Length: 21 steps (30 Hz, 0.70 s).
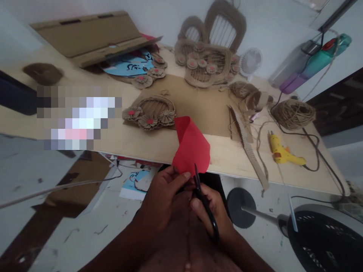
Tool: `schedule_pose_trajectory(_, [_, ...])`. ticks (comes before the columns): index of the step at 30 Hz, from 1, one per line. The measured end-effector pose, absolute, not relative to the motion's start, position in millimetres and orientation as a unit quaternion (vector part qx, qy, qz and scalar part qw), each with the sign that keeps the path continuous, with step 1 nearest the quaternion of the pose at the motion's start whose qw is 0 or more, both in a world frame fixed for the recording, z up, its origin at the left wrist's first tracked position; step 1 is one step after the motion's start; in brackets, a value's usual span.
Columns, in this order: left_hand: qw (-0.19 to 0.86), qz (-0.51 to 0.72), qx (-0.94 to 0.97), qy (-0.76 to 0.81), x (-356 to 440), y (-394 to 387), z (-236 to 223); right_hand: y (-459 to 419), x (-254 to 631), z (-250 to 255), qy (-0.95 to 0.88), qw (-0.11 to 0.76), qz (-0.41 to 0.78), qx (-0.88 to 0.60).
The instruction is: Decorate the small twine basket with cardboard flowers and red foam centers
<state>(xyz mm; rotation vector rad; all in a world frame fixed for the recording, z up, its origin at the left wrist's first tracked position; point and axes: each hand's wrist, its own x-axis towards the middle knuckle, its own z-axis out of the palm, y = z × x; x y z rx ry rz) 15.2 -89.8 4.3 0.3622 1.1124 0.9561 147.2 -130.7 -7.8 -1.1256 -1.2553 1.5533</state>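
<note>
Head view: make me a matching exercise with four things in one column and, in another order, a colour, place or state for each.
Column one
1. paper
2. scissors
3. glue gun
4. fan

Column two
A. yellow, lying on the table
B. white, with a round head
C. black-handled, in the right hand
D. red, held by the left hand

Pairs: 1-D, 2-C, 3-A, 4-B

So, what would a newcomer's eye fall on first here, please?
The bright red paper would probably catch it first, pinched in the left hand at the front of the table, with black scissors in the right hand. The yellow glue gun on the table's right side might come next.
</note>
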Motion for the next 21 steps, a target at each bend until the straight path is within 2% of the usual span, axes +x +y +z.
schedule_pose_trajectory(21, [0.727, 0.418, 0.189, 0.511, 13.4, -88.1, 8.3, -130.7, 148.8, -11.6, -0.505, 0.375, 0.595, -0.501])
